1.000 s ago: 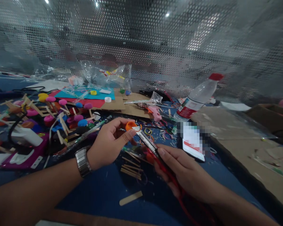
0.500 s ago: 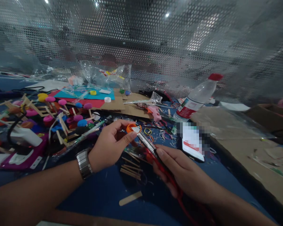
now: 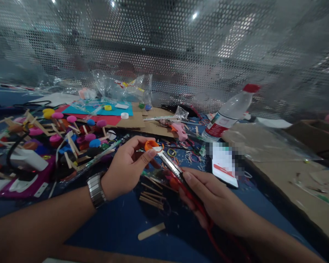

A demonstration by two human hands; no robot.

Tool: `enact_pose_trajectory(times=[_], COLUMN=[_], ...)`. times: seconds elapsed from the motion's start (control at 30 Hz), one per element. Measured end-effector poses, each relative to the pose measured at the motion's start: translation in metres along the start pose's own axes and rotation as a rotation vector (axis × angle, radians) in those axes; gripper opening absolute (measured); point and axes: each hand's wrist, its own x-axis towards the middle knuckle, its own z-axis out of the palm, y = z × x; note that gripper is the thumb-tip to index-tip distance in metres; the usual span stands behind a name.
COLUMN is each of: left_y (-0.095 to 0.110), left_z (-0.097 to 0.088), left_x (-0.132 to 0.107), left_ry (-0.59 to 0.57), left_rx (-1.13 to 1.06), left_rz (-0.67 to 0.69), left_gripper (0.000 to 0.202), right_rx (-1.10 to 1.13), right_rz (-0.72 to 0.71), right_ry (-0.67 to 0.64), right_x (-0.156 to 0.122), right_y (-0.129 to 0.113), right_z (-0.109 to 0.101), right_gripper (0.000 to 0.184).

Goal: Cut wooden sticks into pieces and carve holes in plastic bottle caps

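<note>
Between the thumb and fingers of the left hand (image 3: 126,166), the orange cap (image 3: 151,145) is pinched, held up above the table (image 3: 117,230) with its open side partly showing. From below and to the right of the cap comes the knife (image 3: 168,162), its pale tip at the cap's near edge; how far in it reaches, I cannot tell. The right hand (image 3: 208,193) is wrapped around the knife's red and black body, thumb lying along the top. A steel watch (image 3: 96,190) circles the left wrist, below and to the left of the cap.

Just under the cap, nearer the person, thin sticks (image 3: 151,201) lie in a loose bunch, and nearer still one flat stick (image 3: 151,231) lies by itself. Right beyond the cap are rubber bands (image 3: 172,152) and pale scraps. Farther to its right a phone (image 3: 225,168) lies lit, part of its screen blurred out, and behind that leans a bottle (image 3: 226,115) with a red top.

Past the cap, toward the back, a blue sheet (image 3: 101,109) overlaps a red sheet (image 3: 109,119), with cardboard (image 3: 159,128) beside them; a white cap (image 3: 124,115) rests there. To the orange cap's left spreads a pile of coloured pieces (image 3: 90,138), then a purple power strip (image 3: 30,182). Farthest behind it stands perforated mesh (image 3: 164,47).
</note>
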Motion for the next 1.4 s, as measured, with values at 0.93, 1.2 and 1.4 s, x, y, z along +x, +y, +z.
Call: enact_pose_trajectory(times=[0.93, 1.2, 1.4], left_y=[0.0019, 0.0018, 0.0052], left_z=[-0.0022, -0.004, -0.0036], left_x=[0.0037, 0.004, 0.0049], left_ry=[-0.004, 0.027, 0.033], left_rx=[0.011, 0.058, 0.032], left_rz=[-0.052, 0.001, -0.019], left_gripper=[0.034, 0.025, 0.028], right_rx=[0.025, 0.018, 0.027], right_rz=[-0.002, 0.002, -0.016], right_ry=[0.029, 0.027, 0.039], right_x=[0.0035, 0.0038, 0.0045], right_y=[0.0022, 0.001, 0.0013], right_z=[-0.0023, 0.0005, -0.0011], right_gripper=[0.053, 0.053, 0.055])
